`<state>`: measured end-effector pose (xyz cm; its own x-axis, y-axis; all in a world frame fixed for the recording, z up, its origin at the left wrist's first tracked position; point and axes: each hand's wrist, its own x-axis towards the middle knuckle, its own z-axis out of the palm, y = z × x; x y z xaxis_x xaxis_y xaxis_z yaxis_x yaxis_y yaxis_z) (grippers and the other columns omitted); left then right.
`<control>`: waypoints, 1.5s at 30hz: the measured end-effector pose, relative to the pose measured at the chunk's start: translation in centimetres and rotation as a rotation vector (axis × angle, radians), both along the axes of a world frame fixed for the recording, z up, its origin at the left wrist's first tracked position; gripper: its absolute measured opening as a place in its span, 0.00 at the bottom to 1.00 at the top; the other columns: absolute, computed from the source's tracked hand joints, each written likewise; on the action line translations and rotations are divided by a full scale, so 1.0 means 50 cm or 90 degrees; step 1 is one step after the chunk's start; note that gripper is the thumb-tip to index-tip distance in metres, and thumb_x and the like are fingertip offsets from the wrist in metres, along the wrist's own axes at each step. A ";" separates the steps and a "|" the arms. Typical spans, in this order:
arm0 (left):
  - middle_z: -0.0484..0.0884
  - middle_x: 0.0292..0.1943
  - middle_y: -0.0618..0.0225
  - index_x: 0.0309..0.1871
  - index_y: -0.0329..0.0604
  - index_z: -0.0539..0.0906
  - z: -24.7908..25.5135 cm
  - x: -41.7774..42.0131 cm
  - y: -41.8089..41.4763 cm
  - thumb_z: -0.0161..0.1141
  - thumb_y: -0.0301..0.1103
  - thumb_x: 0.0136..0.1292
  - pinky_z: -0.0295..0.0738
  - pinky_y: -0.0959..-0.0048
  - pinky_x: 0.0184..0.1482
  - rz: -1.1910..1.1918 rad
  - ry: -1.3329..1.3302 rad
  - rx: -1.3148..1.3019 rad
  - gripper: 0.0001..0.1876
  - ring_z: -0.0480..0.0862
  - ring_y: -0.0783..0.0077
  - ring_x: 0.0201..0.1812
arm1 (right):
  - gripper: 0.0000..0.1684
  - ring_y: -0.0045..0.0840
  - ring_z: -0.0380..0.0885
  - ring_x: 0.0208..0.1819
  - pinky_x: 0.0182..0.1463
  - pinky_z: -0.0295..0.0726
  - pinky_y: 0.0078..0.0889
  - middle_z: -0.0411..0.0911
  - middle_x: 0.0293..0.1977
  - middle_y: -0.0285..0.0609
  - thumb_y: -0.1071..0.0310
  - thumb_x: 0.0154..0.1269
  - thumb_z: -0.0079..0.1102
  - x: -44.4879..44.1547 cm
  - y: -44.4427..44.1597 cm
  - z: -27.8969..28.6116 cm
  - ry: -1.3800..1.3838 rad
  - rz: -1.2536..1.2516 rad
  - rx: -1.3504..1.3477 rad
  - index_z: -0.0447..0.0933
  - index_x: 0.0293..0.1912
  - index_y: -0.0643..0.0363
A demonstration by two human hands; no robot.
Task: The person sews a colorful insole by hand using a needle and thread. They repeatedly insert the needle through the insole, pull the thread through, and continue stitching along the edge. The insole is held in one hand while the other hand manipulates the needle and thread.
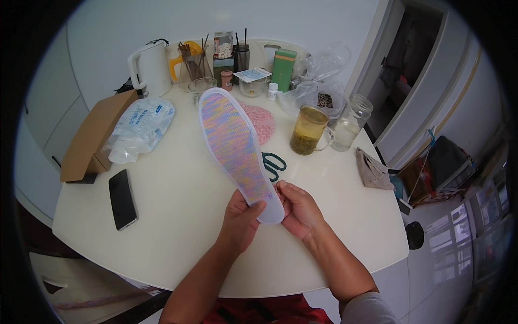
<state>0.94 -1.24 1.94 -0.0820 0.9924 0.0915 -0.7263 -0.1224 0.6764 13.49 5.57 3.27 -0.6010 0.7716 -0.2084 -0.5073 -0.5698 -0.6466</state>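
Note:
A shoe insole [234, 141] with a white border and multicoloured stitched stripes stands tilted in front of me, its toe end pointing away. My left hand [243, 216] grips its heel end from the left, thumb on the front face. At the heel's right edge is my right hand [295, 206], thumb and forefinger pinched together; something small may be between them, too small to tell. Green-handled scissors [276, 165] lie just beyond my right hand, their blades hidden behind the insole. A pink patterned mat [259, 121] is partly covered by the insole.
On the white table [170, 243] are a phone [122, 200], a plastic packet [143, 121] and a cardboard box [97, 133] at left. A glass mug of tea [308, 131], a glass jar [351, 125] and a folded cloth [372, 170] stand right. A kettle [153, 69] stands behind.

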 end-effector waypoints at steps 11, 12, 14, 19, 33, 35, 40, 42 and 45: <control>0.74 0.51 0.64 0.55 0.39 0.67 -0.002 -0.008 0.000 0.49 0.19 0.62 0.67 0.70 0.57 0.041 0.000 -0.029 0.18 0.74 0.73 0.53 | 0.05 0.15 0.76 0.31 0.36 0.78 0.14 0.77 0.31 0.37 0.68 0.65 0.53 0.010 0.025 0.011 0.001 -0.112 0.031 0.72 0.38 0.59; 0.74 0.50 0.65 0.55 0.39 0.67 -0.003 -0.009 0.001 0.49 0.19 0.62 0.68 0.70 0.57 0.043 -0.001 -0.028 0.18 0.74 0.73 0.53 | 0.05 0.15 0.76 0.31 0.36 0.78 0.14 0.77 0.31 0.37 0.68 0.64 0.54 0.009 0.024 0.015 0.003 -0.117 0.035 0.72 0.38 0.59; 0.74 0.50 0.65 0.56 0.39 0.67 -0.007 -0.011 0.001 0.49 0.19 0.61 0.68 0.70 0.57 0.047 -0.001 -0.026 0.18 0.74 0.73 0.52 | 0.05 0.15 0.76 0.30 0.36 0.78 0.13 0.77 0.30 0.36 0.69 0.64 0.54 0.010 0.024 0.019 0.005 -0.128 0.042 0.72 0.39 0.59; 0.74 0.50 0.65 0.56 0.40 0.66 -0.007 -0.012 0.002 0.49 0.19 0.61 0.68 0.70 0.56 0.060 -0.006 -0.034 0.19 0.75 0.73 0.52 | 0.06 0.15 0.75 0.27 0.34 0.78 0.13 0.76 0.28 0.35 0.67 0.64 0.54 0.019 0.029 0.017 0.017 -0.100 0.056 0.72 0.37 0.59; 0.70 0.29 0.73 0.60 0.44 0.65 -0.034 -0.040 0.005 0.41 0.31 0.64 0.65 0.83 0.26 -0.148 -0.250 -0.073 0.20 0.68 0.80 0.28 | 0.06 0.15 0.73 0.28 0.32 0.74 0.15 0.76 0.29 0.35 0.69 0.65 0.53 -0.003 -0.014 0.051 -0.148 -0.091 0.302 0.73 0.39 0.61; 0.65 0.24 0.74 0.60 0.44 0.65 -0.023 -0.037 0.007 0.40 0.34 0.65 0.56 0.85 0.19 -0.161 -0.285 -0.143 0.20 0.62 0.81 0.23 | 0.06 0.15 0.74 0.29 0.33 0.74 0.16 0.76 0.30 0.34 0.70 0.65 0.52 -0.005 -0.029 0.052 -0.248 -0.097 0.454 0.74 0.40 0.61; 0.66 0.24 0.74 0.46 0.46 0.71 -0.039 -0.038 0.002 0.42 0.39 0.64 0.54 0.87 0.16 -0.284 -0.390 -0.089 0.12 0.63 0.82 0.19 | 0.07 0.24 0.77 0.32 0.35 0.76 0.21 0.75 0.34 0.40 0.79 0.57 0.57 -0.016 -0.045 0.043 -0.424 -0.231 0.893 0.77 0.37 0.62; 0.66 0.23 0.75 0.47 0.45 0.71 -0.053 -0.039 0.004 0.42 0.39 0.65 0.55 0.87 0.15 -0.320 -0.410 -0.079 0.13 0.64 0.83 0.19 | 0.07 0.24 0.78 0.31 0.34 0.77 0.23 0.75 0.33 0.40 0.79 0.57 0.56 -0.017 -0.055 0.050 -0.455 -0.235 0.928 0.77 0.37 0.61; 0.66 0.23 0.74 0.42 0.48 0.71 -0.048 -0.039 0.002 0.42 0.41 0.65 0.54 0.88 0.15 -0.332 -0.398 -0.104 0.11 0.64 0.83 0.18 | 0.08 0.26 0.79 0.32 0.34 0.77 0.23 0.76 0.33 0.41 0.79 0.54 0.59 -0.018 -0.056 0.047 -0.481 -0.242 0.945 0.79 0.37 0.61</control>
